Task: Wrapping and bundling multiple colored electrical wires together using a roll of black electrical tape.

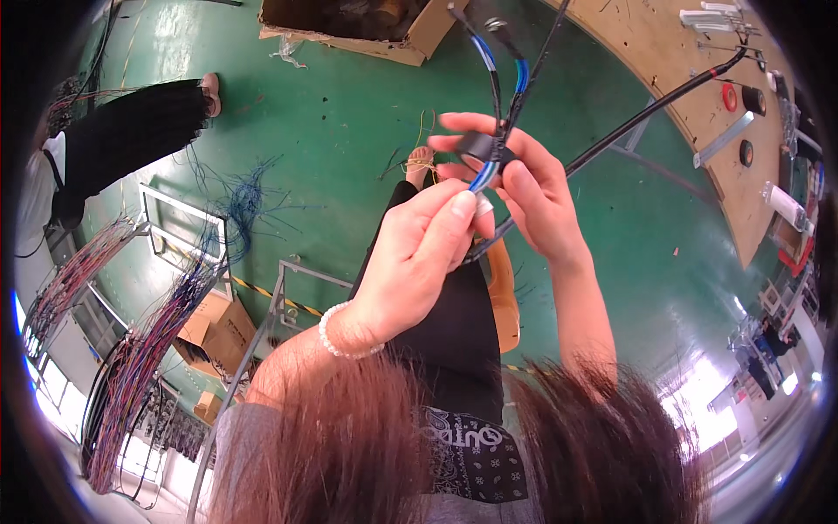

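Between my hands is a wire harness (pixel 515 105), its branches wrapped in black tape with blue and white wires showing in places. My left hand (pixel 415 253) pinches a bare stretch of blue and white wires (pixel 485 177) between thumb and fingers. Just beyond that pinch, my right hand (pixel 546 196) curls around the harness from the right. A roll of black tape (pixel 476 146) sits among its fingers, against the wires; the strip's free end cannot be made out. Two short branches point away from me. A long black-wrapped cable (pixel 646 113) stretches to the wooden board (pixel 663 52) at upper right.
On the board lie a red tape roll (pixel 730 98), black rolls (pixel 753 101) and metal brackets. An open cardboard box (pixel 419 35) stands ahead. Left are another person's leg (pixel 140 122), hanging wire bundles (pixel 144 349) and a metal frame (pixel 279 288). An orange seat (pixel 502 297) is below.
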{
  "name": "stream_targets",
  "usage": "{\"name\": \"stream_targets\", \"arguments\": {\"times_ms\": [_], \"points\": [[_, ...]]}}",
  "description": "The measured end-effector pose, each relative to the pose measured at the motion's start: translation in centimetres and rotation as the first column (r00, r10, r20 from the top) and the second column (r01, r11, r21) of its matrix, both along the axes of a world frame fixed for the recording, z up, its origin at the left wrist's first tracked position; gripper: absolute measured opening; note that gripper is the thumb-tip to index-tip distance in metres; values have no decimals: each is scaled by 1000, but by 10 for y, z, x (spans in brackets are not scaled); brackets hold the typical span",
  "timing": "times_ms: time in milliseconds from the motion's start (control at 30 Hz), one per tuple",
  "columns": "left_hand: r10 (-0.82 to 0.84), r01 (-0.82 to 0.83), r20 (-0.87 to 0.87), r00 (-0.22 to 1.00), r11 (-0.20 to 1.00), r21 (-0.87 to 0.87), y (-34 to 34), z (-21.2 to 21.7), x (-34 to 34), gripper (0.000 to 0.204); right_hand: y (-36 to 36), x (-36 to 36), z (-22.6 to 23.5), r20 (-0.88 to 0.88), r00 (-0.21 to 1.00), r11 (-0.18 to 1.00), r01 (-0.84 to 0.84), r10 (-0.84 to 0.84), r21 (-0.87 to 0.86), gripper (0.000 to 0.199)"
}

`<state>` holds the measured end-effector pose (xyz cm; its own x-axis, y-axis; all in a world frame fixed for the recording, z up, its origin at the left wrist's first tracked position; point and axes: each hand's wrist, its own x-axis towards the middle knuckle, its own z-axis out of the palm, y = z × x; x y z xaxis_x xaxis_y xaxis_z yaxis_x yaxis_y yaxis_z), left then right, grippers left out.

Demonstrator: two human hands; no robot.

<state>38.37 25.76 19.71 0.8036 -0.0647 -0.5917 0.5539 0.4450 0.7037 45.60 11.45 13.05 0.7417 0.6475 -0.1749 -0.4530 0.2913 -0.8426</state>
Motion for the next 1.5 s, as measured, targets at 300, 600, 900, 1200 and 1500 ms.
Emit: {"name": "stream_targets", "arguments": {"times_ms": [300,600,900,1200,1500], "points": [[-236,72,191,953,787,612,-10,-12,-18,11,1,-2,91,501,856,825,190,126,-532,19],[-173,159,93,981,977,143,4,1,-19,23,17,-6,11,-48,996,981,72,-82,-178,50],[-388,70,259,885,658,750,0,-22,-35,11,2,-19,89,489,863,866,146,125,-479,34],[-339,214,208,918,861,461,2,-11,-31,12,13,-21,19,-416,908,998,67,-54,16,60],[-594,-16,319,738,458,889,0,-37,-46,19,8,-27,104,573,781,711,254,249,-656,32]]}}
